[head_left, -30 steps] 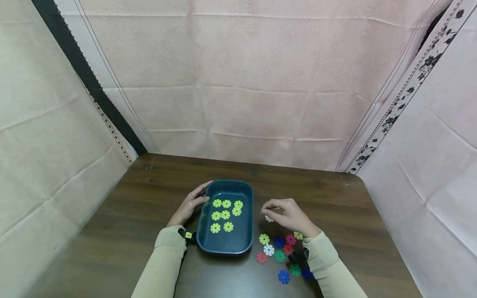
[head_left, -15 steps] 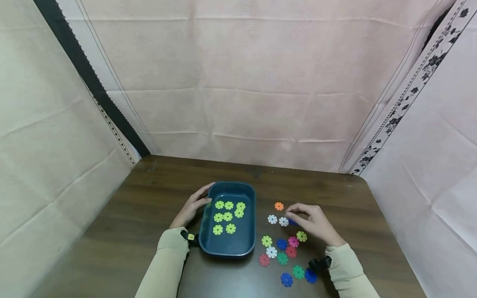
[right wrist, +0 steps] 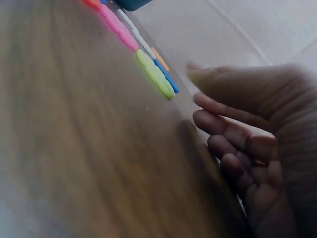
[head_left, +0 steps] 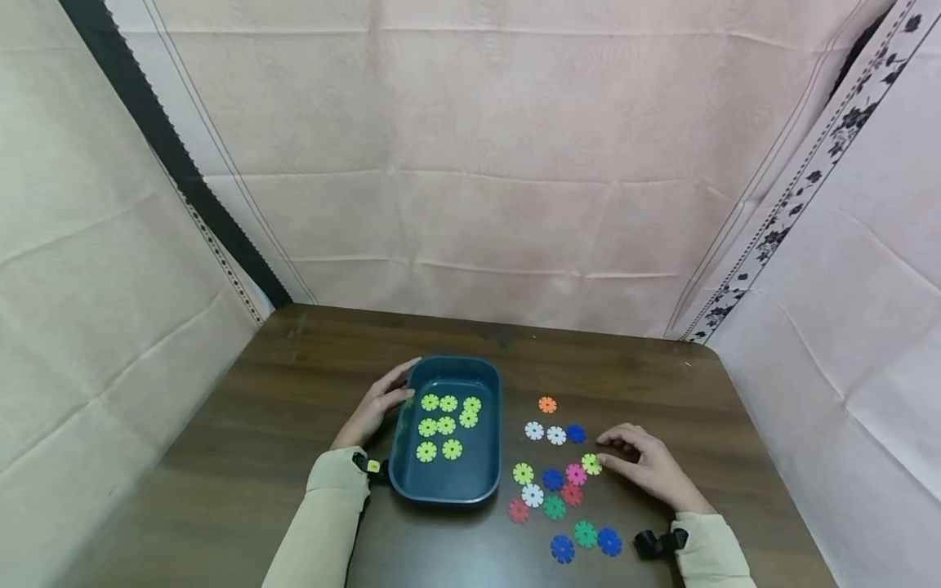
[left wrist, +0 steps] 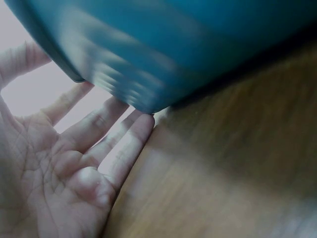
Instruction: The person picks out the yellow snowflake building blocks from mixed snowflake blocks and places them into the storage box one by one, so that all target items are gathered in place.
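My left hand (head_left: 372, 412) rests along the left side of a blue-green tray (head_left: 481, 469). In the left wrist view, its outstretched fingers (left wrist: 94, 124) touch the tray's outer wall. Several yellow-green notched plastic discs (head_left: 445, 425) lie flat inside the tray, in loose rows. My right hand (head_left: 650, 465) is low over the table, right of the tray, holding nothing. Its thumb tip is right by the edge of a yellow-green disc (head_left: 591, 464). From the right wrist, the thumb and loosely bent fingers (right wrist: 223, 124) stand apart, with that disc (right wrist: 154, 73) beyond them.
Right of the tray, an orange disc (head_left: 547, 405) lies behind a row of two white discs (head_left: 556, 435) and a blue disc (head_left: 576, 434). Nearer lie several pink, red, green, blue, white and yellow-green discs (head_left: 523, 474). Cloth (head_left: 470, 163) hangs around the wooden table (head_left: 243, 465).
My right hand has let go of the orange disc and moved right and nearer, uncovering a blue disc beside the white ones. My left hand stays at the tray.
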`<state>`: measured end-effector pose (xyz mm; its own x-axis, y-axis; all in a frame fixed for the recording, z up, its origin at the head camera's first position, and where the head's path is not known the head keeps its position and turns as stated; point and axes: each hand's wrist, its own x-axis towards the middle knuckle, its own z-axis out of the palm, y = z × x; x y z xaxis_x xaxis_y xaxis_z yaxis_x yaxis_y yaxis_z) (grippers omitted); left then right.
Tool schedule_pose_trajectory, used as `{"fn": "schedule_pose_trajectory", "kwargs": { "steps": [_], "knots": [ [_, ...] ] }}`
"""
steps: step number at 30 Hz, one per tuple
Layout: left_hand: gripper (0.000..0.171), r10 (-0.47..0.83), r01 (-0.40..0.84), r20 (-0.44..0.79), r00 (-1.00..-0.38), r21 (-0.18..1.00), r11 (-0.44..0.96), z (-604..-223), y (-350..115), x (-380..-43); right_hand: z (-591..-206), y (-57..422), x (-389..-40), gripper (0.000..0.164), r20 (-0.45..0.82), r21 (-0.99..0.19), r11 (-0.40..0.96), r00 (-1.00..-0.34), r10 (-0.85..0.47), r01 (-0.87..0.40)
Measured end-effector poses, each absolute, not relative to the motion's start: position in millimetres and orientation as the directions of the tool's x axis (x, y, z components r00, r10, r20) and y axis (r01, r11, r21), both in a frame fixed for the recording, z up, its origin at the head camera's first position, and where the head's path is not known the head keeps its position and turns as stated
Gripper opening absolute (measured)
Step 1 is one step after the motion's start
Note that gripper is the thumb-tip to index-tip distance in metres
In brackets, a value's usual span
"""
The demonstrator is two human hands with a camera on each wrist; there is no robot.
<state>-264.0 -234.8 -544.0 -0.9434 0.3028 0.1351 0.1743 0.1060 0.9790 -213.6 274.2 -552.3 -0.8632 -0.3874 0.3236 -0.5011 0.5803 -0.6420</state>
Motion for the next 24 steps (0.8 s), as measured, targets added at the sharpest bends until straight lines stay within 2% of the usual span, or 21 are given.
{"fn": "schedule_pose_trajectory", "kwargs": {
  "steps": [3,7,13,18,24],
  "knots": [
    [0.056,0.308,0.168,0.125,-0.943,0.979,0.115,-544.3,-235.6,-263.6,-554.6,273.2,-214.5,0.028,0.325,-0.596,0.588,-0.834,-0.446,-0.547],
    [0.054,0.299,0.17,0.126,-0.946,0.978,0.124,-545.3,-236.0,-263.0,-554.1,270.1,-214.8,0.028,0.333,-0.569,0.593,-0.819,-0.467,-0.57],
    [0.053,0.288,0.17,0.127,-0.949,0.977,0.13,-543.9,-235.1,-261.9,-553.1,267.9,-215.0,0.022,0.343,-0.579,0.59,-0.824,-0.451,-0.563],
    [0.053,0.29,0.17,0.128,-0.948,0.977,0.125,-543.4,-235.0,-262.1,-551.6,267.1,-214.1,0.025,0.344,-0.573,0.598,-0.826,-0.446,-0.561],
    [0.053,0.293,0.179,0.136,-0.946,0.976,0.123,-544.2,-234.9,-262.8,-550.1,267.1,-213.4,0.026,0.299,-0.6,0.618,-0.859,-0.416,-0.508]
  ]
}}
